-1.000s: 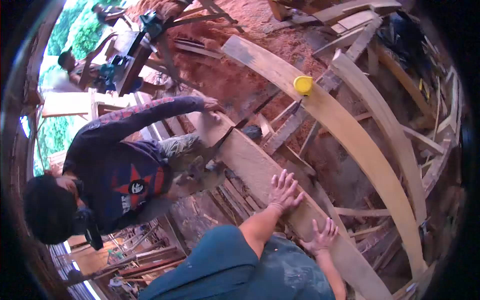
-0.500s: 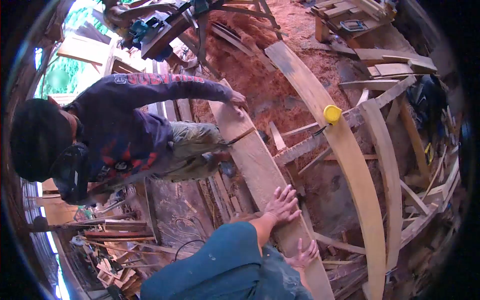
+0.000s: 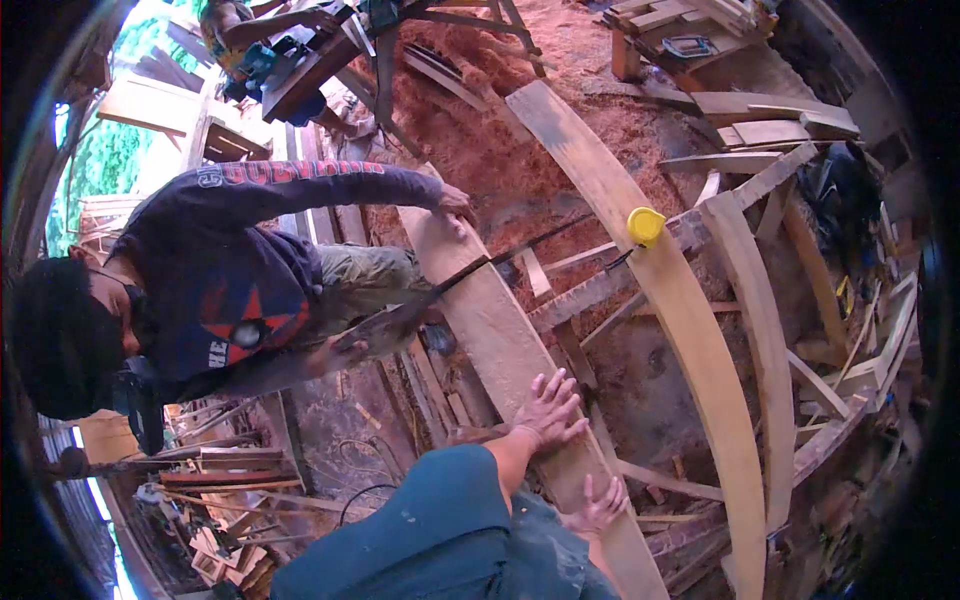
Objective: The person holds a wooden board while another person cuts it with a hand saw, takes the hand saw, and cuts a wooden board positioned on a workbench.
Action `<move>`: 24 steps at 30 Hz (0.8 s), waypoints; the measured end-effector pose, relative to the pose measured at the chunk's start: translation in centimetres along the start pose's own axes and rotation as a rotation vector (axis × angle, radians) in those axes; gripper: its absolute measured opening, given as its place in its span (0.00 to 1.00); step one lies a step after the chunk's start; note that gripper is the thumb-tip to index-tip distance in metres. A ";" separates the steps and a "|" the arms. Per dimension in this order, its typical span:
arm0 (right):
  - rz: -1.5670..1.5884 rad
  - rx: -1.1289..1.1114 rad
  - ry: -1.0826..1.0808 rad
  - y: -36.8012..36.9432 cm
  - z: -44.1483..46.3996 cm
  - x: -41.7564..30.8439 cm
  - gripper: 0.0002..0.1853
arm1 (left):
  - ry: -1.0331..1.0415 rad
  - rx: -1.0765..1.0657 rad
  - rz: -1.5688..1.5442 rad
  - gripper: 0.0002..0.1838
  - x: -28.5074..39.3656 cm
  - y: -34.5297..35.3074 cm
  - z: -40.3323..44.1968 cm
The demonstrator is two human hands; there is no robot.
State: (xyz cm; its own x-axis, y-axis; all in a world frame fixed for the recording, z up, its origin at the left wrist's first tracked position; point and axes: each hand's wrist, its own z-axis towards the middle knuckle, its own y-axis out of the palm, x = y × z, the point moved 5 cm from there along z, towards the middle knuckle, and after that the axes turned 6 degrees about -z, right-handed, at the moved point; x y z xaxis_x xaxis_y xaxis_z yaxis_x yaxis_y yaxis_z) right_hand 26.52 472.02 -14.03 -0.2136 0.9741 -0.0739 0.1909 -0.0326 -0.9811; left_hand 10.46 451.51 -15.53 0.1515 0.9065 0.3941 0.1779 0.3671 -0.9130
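Observation:
My left hand point(image 3: 545, 410) lies palm down on a long wide board point(image 3: 485, 315), its fingers spread. Lower on the same board rests my right hand point(image 3: 597, 508), with fingers apart near the edge. Neither hand grips anything. Across the board's upper part runs a long dark saw point(image 3: 465, 272), held at its left end by a co-worker point(image 3: 225, 290) in a dark long-sleeved shirt. The co-worker's other hand point(image 3: 457, 203) presses on the board's upper end, beyond the saw.
A curved plank point(image 3: 690, 310) bears a yellow tape measure point(image 3: 646, 226). Another curved timber point(image 3: 755, 330) stands to its right. Wood offcuts point(image 3: 235, 555) lie at lower left. Another person point(image 3: 240, 35) is at a bench point(image 3: 310, 75) at upper left, beside reddish sawdust point(image 3: 460, 130).
Since the last frame, the saw has slid up and right, with much more blade beyond the board. Both my hands stay on the board. The view has shifted slightly.

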 end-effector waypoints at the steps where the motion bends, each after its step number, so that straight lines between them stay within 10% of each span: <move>1: -0.011 0.008 0.002 -0.5 0.2 -0.3 0.62 | -0.004 -0.019 0.007 0.35 0.0 -0.3 0.0; 24: -0.015 0.023 0.001 0.6 -0.2 0.0 0.61 | -0.104 -0.352 -0.037 0.38 0.5 -1.6 0.6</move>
State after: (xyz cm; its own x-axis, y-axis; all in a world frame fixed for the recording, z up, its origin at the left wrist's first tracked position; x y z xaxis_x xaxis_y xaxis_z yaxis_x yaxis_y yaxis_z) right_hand 26.85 472.00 -14.57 -0.2150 0.9748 -0.0587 0.1659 -0.0228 -0.9859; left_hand 9.66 451.48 -13.95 0.0424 0.9170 0.3967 0.5082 0.3221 -0.7988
